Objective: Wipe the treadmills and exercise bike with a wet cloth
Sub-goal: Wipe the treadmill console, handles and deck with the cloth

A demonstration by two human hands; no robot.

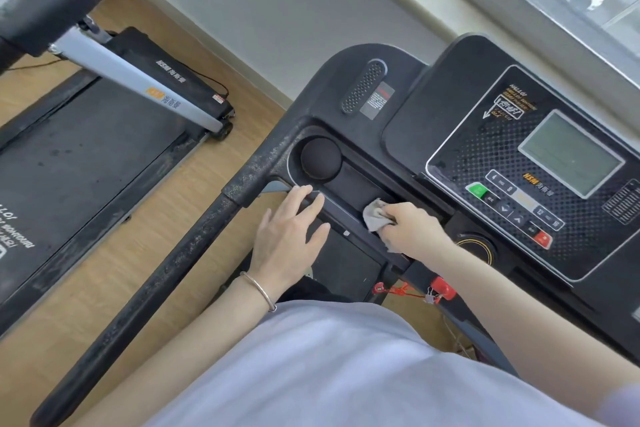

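Here my right hand (412,229) clutches the grey cloth (375,215) against the near edge of the treadmill console (450,107), probably inside its tray; my left hand (287,229) rests flat, fingers spread, just left, bare floor (221,156) beyond.

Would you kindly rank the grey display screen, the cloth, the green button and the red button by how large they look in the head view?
Largest to smallest:
1. Display screen
2. Cloth, partly hidden by the right hand, so its full size is unsure
3. Green button and red button look about alike; I would not rank them.
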